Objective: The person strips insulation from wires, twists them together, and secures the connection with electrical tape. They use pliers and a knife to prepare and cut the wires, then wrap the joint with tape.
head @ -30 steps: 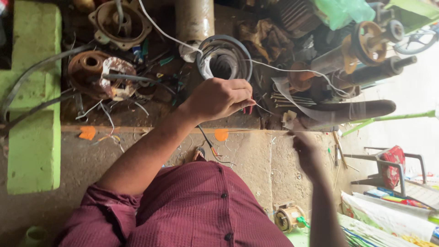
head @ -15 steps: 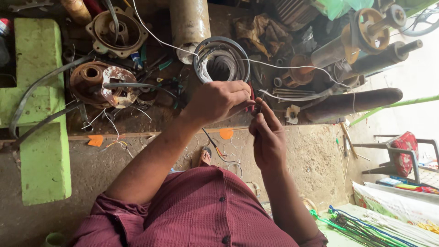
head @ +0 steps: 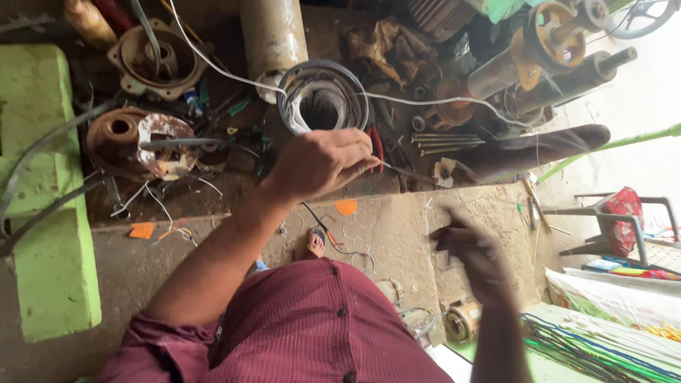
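My left hand (head: 320, 163) reaches forward, its fingers pinched on a thin wire (head: 397, 169) that runs off to the right. It hovers just in front of a round motor stator (head: 323, 105) with grey windings, which sits on the dirty bench. A white wire (head: 425, 99) leads away from the stator to the right. My right hand (head: 474, 254) is lower right, over the concrete ledge (head: 397, 227), apart from the left hand. It is blurred, and its grip is unclear. My maroon shirt (head: 305, 333) fills the bottom.
A green block (head: 42, 213) lies at the left. Rusty motor housings (head: 152, 60) and a worn end cover (head: 142, 142) crowd the bench, with a metal cylinder (head: 273, 35), red-handled pliers (head: 374, 145) and rusty shafts (head: 567, 64). A red seat (head: 624, 220) and coloured wire bundles (head: 603, 347) are at the right.
My right hand was up beside the left hand at the wire half a second ago; it has dropped down and to the right. The left hand keeps its place by the stator.
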Motion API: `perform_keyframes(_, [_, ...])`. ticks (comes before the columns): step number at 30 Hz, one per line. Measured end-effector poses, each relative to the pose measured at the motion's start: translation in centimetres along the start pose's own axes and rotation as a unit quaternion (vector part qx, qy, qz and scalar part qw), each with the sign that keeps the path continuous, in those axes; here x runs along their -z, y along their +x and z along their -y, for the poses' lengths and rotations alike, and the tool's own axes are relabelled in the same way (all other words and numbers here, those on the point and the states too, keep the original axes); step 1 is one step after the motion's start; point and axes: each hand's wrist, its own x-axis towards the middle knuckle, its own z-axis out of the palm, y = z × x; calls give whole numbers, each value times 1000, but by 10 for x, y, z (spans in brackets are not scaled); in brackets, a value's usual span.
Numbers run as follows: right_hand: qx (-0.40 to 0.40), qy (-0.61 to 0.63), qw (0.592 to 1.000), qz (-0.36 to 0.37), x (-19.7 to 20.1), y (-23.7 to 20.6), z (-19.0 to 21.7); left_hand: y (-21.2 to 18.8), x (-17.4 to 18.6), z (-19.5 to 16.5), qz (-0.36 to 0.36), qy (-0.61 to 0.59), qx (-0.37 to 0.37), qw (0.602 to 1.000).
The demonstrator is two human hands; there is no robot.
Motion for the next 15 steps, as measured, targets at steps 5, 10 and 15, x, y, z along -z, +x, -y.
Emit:
perform_keyframes(5, [-2,78,996,29,-95,50,-6,-3,-3,-3,-11,18,3,1000])
perform_keyframes(10, [34,224,974,26,-147,71,42,-7,-7,-3,-23,51,3,998])
perform_keyframes(15, [36,223,974,23,-154,64,61,-7,-6,-1,-26,59,-9,998])
